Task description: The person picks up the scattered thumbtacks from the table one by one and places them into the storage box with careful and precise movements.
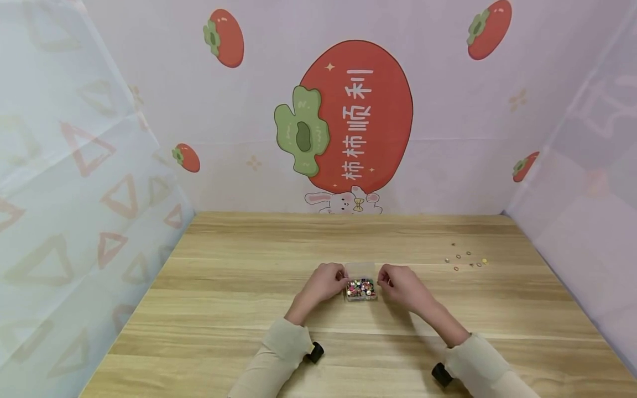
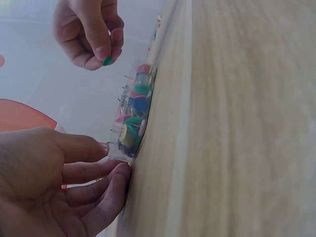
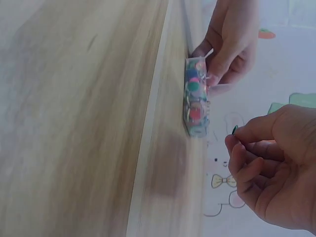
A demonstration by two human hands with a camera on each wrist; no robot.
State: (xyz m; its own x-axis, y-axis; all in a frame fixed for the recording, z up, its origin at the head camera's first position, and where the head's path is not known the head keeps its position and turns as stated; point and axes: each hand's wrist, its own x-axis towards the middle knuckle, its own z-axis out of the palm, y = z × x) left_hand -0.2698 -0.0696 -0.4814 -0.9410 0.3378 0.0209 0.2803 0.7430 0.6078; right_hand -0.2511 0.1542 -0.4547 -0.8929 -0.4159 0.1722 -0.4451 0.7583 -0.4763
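Note:
A small clear plastic box of colourful thumbtacks stands on the wooden table, its transparent lid raised at the far side. My left hand holds the box by its left end; in the left wrist view the fingers of that hand lie against the box's end wall. Just right of the box, above the table, my right hand pinches a green thumbtack between thumb and index finger. The tack is apart from the box, and only its green head shows clearly.
Several loose tacks, one of them a yellow tack, lie scattered on the table's right rear part. A printed cloth backdrop rises behind the table, with more cloth at both sides. Black wrist cameras are on both sleeves.

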